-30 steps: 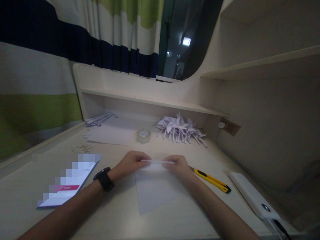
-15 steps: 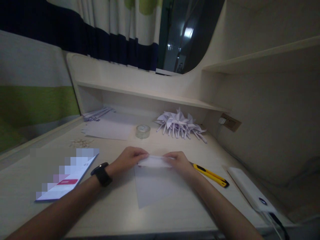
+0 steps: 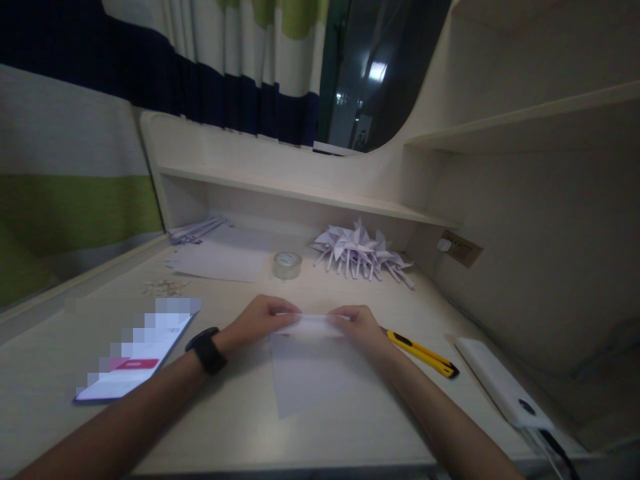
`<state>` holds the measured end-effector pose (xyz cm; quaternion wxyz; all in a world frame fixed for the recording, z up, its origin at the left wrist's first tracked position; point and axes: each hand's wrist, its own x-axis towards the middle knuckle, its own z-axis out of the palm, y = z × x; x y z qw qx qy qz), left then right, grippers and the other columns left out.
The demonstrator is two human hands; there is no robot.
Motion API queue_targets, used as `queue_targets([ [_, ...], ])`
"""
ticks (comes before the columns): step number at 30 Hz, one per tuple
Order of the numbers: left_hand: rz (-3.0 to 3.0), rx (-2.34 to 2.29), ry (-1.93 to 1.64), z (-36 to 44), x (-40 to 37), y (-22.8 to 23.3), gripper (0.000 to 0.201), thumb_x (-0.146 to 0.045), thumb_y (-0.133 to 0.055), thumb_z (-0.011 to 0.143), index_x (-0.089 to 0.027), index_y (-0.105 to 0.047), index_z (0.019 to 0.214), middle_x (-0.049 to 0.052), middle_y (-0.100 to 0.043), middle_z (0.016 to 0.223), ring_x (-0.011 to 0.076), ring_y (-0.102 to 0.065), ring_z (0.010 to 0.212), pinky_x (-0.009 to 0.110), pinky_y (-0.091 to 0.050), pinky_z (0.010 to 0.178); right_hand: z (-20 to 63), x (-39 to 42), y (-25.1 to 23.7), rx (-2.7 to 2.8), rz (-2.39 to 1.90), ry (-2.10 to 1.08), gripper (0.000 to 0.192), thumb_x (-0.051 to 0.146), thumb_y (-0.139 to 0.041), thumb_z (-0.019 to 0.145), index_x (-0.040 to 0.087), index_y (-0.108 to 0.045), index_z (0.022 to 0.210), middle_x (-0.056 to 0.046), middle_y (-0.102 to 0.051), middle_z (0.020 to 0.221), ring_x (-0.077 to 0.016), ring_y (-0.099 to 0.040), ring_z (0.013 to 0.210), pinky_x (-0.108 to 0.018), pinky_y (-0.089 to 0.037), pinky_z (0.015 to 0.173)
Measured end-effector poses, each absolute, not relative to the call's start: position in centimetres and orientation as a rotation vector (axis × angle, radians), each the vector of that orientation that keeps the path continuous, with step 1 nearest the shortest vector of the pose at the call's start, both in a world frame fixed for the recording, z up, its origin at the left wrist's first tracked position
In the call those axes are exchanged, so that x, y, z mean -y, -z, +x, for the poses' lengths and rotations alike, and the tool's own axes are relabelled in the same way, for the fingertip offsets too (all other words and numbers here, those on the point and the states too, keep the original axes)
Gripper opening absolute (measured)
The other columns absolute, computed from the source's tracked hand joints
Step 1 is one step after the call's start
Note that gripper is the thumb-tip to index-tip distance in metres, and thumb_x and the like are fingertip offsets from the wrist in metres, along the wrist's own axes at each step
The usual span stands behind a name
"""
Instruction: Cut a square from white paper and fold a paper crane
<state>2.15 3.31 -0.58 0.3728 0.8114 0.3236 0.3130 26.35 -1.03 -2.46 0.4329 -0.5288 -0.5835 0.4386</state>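
A white sheet of paper (image 3: 307, 370) lies on the pale desk (image 3: 240, 427) in front of me, its far edge folded or rolled over into a narrow strip. My left hand (image 3: 260, 320), with a black watch on the wrist, pinches the left end of that strip. At the right end, my right hand (image 3: 361, 328) pinches it too. Both hands rest low on the desk, fingers closed on the paper.
A yellow utility knife (image 3: 423, 355) lies just right of my right hand. A white power bank (image 3: 503, 390) with a cable sits farther right. A lit phone (image 3: 135, 363) lies at left. Behind are a tape roll (image 3: 287, 265), folded paper pinwheels (image 3: 357, 255), loose sheets (image 3: 220, 260) and a shelf.
The far edge of the paper has gone from a thin raised line to a wider flattened strip under my fingers. My hands stayed in place; the view shifted slightly.
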Motion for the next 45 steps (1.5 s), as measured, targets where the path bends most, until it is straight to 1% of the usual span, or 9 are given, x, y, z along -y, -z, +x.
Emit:
queue_targets([
  [7,2.029,-0.853,-0.854,2.4,-3.0,0.5,0.027,-0.037,-0.061,0.079,-0.013,-0.073,0.083,0.007,-0.073,0.078,0.0192,-0.065,0.07,0.027,-0.048,0.062,25.9,1.2,2.4,1.455,-1.238,-1.085,0.039,0.048,-0.072,0.067,0.013,-0.072,0.084,-0.003,-0.067,0.067,-0.0103,-0.055,0.05,-0.022,-0.047,0.049],
  [16,2.077,-0.879,-0.874,2.6,-3.1,1.1,0.02,-0.029,-0.064,0.076,-0.014,-0.073,0.086,0.007,-0.074,0.084,0.0209,-0.066,0.077,0.028,-0.048,0.068,25.2,1.3,2.4,1.416,-1.302,-0.98,0.033,0.039,-0.077,0.06,0.013,-0.073,0.079,-0.004,-0.068,0.066,-0.0115,-0.056,0.05,-0.024,-0.047,0.051],
  [20,2.013,-0.796,-0.782,2.9,-2.5,1.0,0.024,-0.03,-0.062,0.079,-0.012,-0.073,0.09,0.007,-0.073,0.078,0.0191,-0.065,0.069,0.027,-0.048,0.064,25.1,1.4,2.1,1.471,-1.283,-0.981,0.031,0.036,-0.078,0.057,0.013,-0.072,0.078,-0.004,-0.069,0.067,-0.0125,-0.057,0.051,-0.026,-0.047,0.053],
  [23,1.955,-0.773,-0.754,3.0,-2.3,1.0,0.027,-0.031,-0.06,0.081,-0.01,-0.073,0.092,0.007,-0.072,0.072,0.017,-0.064,0.061,0.025,-0.047,0.058,25.1,1.6,1.7,1.511,-1.317,-0.948,0.026,0.035,-0.075,0.06,0.014,-0.072,0.074,-0.004,-0.068,0.065,-0.0135,-0.058,0.054,-0.026,-0.047,0.054],
  [26,1.965,-0.808,-0.774,3.1,-2.3,1.0,0.028,-0.033,-0.061,0.08,-0.01,-0.073,0.09,0.007,-0.072,0.073,0.0174,-0.064,0.061,0.025,-0.047,0.057,25.1,1.7,1.3,1.544,-1.33,-0.943,0.023,0.035,-0.072,0.064,0.014,-0.073,0.073,-0.004,-0.068,0.066,-0.0142,-0.059,0.056,-0.026,-0.048,0.055],
  [32,2.07,-0.843,-0.816,3.0,-2.6,1.0,0.028,-0.037,-0.058,0.081,-0.015,-0.075,0.084,0.006,-0.074,0.08,0.0198,-0.066,0.073,0.026,-0.047,0.065,25.6,1.4,1.5,1.571,-1.358,-0.954,0.028,0.041,-0.069,0.068,0.015,-0.074,0.074,-0.003,-0.067,0.061,-0.0144,-0.058,0.054,-0.025,-0.047,0.052],
  [37,2.058,-0.782,-0.742,2.7,-2.6,0.8,0.034,-0.04,-0.054,0.086,-0.013,-0.074,0.087,0.006,-0.072,0.073,0.0175,-0.065,0.064,0.024,-0.047,0.059,26.1,1.3,1.8,1.588,-1.301,-1.031,0.036,0.047,-0.07,0.068,0.014,-0.074,0.08,-0.003,-0.068,0.063,-0.0143,-0.059,0.054,-0.025,-0.048,0.053],
  [41,2.017,-0.734,-0.684,2.5,-2.6,0.5,0.037,-0.042,-0.052,0.087,-0.012,-0.074,0.089,0.007,-0.071,0.069,0.0166,-0.065,0.059,0.024,-0.048,0.055,26.1,1.6,1.5,1.496,-1.307,-1.08,0.038,0.045,-0.075,0.063,0.013,-0.075,0.083,-0.004,-0.07,0.067,-0.0135,-0.059,0.055,-0.024,-0.047,0.054],
  [45,1.94,-0.716,-0.677,2.2,-2.7,0.2,0.038,-0.043,-0.056,0.084,-0.012,-0.071,0.102,0.008,-0.073,0.073,0.0171,-0.067,0.058,0.025,-0.052,0.054,26.3,1.6,1.1,1.461,-1.361,-1.104,0.037,0.045,-0.075,0.064,0.013,-0.076,0.081,-0.004,-0.068,0.06,-0.0132,-0.057,0.051,-0.024,-0.045,0.051],
])
